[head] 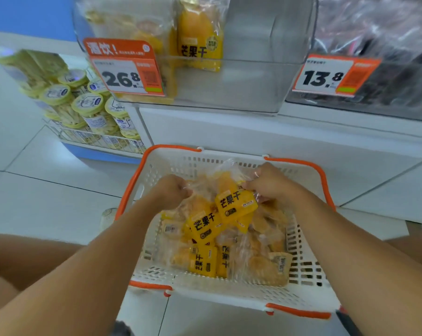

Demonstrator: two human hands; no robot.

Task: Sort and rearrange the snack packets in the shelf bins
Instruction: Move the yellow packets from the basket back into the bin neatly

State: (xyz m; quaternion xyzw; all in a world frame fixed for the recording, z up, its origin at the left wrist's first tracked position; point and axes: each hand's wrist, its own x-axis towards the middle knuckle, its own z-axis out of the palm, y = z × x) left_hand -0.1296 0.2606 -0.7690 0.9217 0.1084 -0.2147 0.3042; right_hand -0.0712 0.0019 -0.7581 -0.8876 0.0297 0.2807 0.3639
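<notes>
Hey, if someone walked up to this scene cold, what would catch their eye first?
Probably the white basket with orange handles on the floor, heaped with yellow mango packets, with the left hand and right hand gripping packets at the top of the pile. Next, the orange price tags above: 26.8 on the clear bin holding a few matching packets, and 13.8 to its right.
</notes>
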